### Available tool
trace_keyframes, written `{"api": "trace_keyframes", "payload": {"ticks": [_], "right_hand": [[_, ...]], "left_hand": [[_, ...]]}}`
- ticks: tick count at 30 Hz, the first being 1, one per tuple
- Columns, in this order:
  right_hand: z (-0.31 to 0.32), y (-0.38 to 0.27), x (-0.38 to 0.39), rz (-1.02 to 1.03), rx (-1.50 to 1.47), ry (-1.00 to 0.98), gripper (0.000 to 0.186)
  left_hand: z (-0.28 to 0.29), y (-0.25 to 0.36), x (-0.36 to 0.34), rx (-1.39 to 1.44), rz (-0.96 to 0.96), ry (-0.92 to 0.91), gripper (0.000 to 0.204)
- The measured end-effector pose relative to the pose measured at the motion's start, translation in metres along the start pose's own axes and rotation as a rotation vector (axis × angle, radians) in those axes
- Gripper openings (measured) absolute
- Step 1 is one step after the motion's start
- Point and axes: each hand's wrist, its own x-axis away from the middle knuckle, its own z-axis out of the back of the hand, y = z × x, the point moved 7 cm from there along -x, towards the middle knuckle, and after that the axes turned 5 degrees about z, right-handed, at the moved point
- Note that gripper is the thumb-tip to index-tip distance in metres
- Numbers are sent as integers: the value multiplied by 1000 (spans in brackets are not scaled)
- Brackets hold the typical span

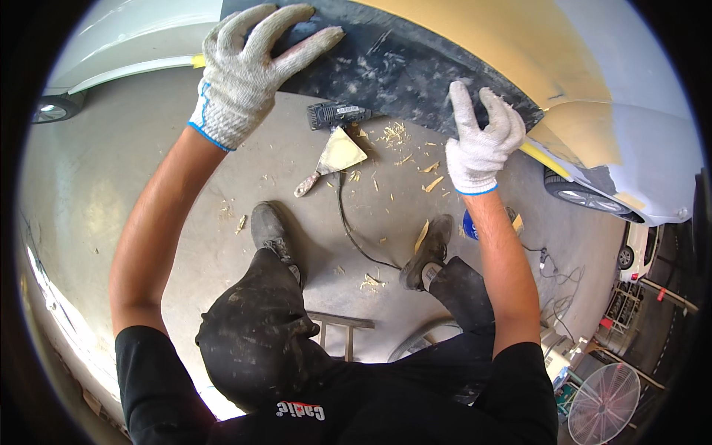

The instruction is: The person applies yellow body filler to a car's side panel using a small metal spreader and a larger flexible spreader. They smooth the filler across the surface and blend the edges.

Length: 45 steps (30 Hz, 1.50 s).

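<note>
I wear white knit gloves on both hands. My left hand (pixel 248 70) lies flat with fingers spread on the dark lower part of a car body panel (pixel 404 63). My right hand (pixel 482 141) curls its fingers over the panel's lower edge, near the wheel arch. The panel's upper area is coated in tan filler (pixel 489 33). On the concrete floor below lie a wide putty scraper (pixel 334 159) and a black power tool (pixel 337 115) with a cord, among tan shavings (pixel 393 137).
My knees and dark shoes (pixel 271 230) are on the floor beneath me. A blue can (pixel 469 222) sits by my right shoe. A car wheel (pixel 582 194) is to the right, another white car (pixel 119 44) at upper left, a standing fan (pixel 604 404) at lower right.
</note>
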Motion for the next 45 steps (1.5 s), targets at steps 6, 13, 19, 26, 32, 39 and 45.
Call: {"api": "trace_keyframes", "payload": {"ticks": [6,13,19,26,32,39,45], "right_hand": [[-2,-21,12,29,-10,-22,82],[28,-32,17,12,-185,-267,60],[82,-1,-25,0,-76,-159,48],[107,69,-71,-99,-135,-100,90],[92,77,-76,-142,-121,-102,93],[60,65,-55,-123,-76,2,93],[28,44,-37,-99,-51,-13,91]], "left_hand": [[-14,2,32,27,23,82,87],[-1,18,57,130,85,-127,76],[61,12,12,130,36,-25,83],[100,7,-76,14,10,78,87],[94,7,-92,47,-48,102,86],[78,4,-80,67,-52,98,86],[59,-1,-64,50,-48,62,85]]}}
